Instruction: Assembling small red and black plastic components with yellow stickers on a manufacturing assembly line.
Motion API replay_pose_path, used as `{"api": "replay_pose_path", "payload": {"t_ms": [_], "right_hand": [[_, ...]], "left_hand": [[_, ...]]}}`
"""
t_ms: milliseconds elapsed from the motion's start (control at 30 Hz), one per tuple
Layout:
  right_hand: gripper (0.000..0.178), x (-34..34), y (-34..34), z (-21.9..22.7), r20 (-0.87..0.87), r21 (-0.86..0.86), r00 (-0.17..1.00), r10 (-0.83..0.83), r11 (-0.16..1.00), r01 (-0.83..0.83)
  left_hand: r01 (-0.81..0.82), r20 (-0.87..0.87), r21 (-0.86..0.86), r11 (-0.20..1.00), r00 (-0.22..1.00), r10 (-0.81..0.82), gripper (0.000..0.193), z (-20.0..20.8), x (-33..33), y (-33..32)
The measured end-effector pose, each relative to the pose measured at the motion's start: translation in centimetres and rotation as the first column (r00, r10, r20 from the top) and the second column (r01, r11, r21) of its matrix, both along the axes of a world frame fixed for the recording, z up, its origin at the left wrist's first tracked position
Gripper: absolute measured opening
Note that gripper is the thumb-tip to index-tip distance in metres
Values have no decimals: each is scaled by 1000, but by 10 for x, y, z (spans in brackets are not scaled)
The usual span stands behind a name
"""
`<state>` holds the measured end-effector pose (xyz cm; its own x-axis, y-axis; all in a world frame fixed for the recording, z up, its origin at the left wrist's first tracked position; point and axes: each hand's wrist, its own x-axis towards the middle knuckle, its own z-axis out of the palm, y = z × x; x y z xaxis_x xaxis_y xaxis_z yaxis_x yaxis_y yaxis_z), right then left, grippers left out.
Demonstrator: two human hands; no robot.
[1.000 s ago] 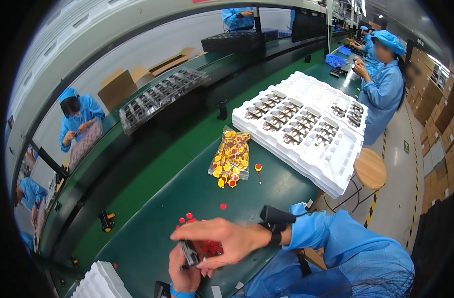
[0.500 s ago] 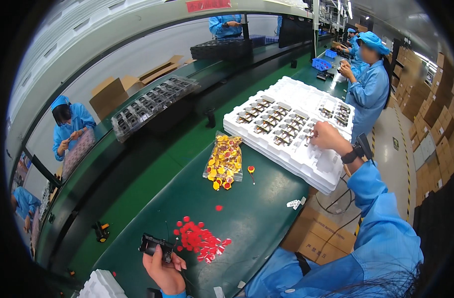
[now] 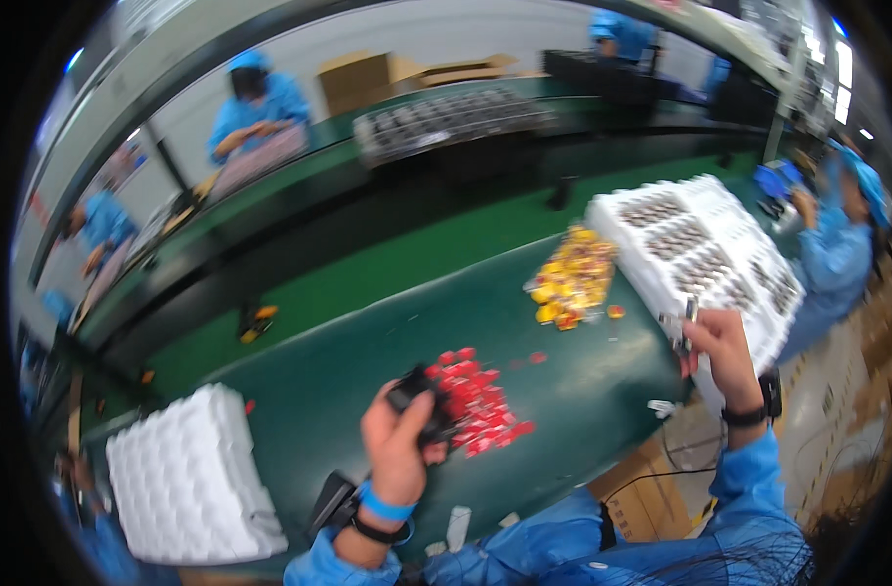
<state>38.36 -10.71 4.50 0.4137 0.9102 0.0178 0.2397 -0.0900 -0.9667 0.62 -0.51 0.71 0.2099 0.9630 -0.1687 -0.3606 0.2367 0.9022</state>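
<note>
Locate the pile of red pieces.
In the head view, the pile lies near centre on the green bench, just right of the black device in the left hand.

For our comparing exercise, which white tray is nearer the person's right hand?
The right tray, beside the right hand, carrying rows of small parts; the left tray lies left of the left hand.

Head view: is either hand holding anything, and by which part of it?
The left hand holds a black device, thumb across one face. The right hand pinches a small silvery part by the side nearest the palm; blur hides finer detail.
</note>
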Motion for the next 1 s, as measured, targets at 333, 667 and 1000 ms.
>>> {"api": "replay_pose_path", "payload": {"t_ms": [333, 667, 1000], "right_hand": [[24, -190, 83, 23, 338, 171, 722, 604, 715, -678], [31, -207, 121, -12, 370, 111, 629, 684, 640, -761], [32, -202, 127, -36, -224, 68, 600, 768, 627, -776]], "left_hand": [[-4, -155, 186, 983, 987, 34, 21, -11, -13, -2], [-104, -351, 436, 894, 895, 276, 21, -17, -10, 3], [-89, -415, 406, 909, 869, 270, 19, -8, -9, -1]]}}
